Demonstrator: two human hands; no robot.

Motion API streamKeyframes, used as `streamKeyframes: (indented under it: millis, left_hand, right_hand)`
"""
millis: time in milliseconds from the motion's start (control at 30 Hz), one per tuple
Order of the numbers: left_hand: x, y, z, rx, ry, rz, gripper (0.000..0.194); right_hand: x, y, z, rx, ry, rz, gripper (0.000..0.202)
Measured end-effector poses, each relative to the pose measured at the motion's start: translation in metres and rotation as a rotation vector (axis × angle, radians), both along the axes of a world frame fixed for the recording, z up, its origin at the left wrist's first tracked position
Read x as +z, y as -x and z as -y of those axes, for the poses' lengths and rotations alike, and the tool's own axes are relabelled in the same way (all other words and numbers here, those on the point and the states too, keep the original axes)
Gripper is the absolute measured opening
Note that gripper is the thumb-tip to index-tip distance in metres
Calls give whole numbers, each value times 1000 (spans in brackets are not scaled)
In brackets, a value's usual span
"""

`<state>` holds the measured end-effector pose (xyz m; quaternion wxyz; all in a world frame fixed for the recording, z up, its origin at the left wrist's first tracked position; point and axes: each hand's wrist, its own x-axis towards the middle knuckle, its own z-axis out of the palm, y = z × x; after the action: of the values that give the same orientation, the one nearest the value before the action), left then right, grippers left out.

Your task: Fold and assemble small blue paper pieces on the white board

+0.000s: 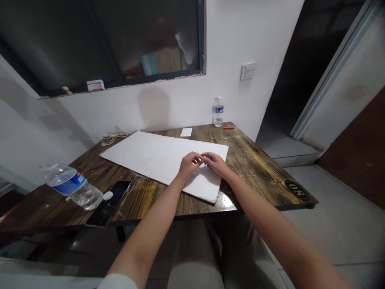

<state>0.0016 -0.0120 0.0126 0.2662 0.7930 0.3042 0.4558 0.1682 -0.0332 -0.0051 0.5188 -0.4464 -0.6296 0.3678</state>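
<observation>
A large white board lies flat at an angle on the dark wooden table. Over its near right part, my left hand and my right hand meet at the fingertips. Both have bent fingers pinched together. A small bluish bit shows between them, mostly hidden by the fingers, and I cannot make out what it is. Faint lines or thin bits appear on the board just beneath my right hand.
To the left are a large water bottle, a black phone and a white cap. At the back are a coiled cable, a white card, a small bottle and a red stick-like object.
</observation>
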Motion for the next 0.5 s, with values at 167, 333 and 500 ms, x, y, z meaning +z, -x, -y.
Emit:
streamKeyframes:
  millis: [167,333,500]
  left_hand:
    - [-3,0,-4,65,88,-13,31]
    - [-6,1,-5,-5,192,-53,39]
    - [-7,1,-4,-10,188,-25,33]
  right_hand:
    - [-7,0,-4,4,-51,-41,44]
    - [-9,0,-5,12,-44,-76,44]
    - [-8,1,-5,-15,-38,-60,44]
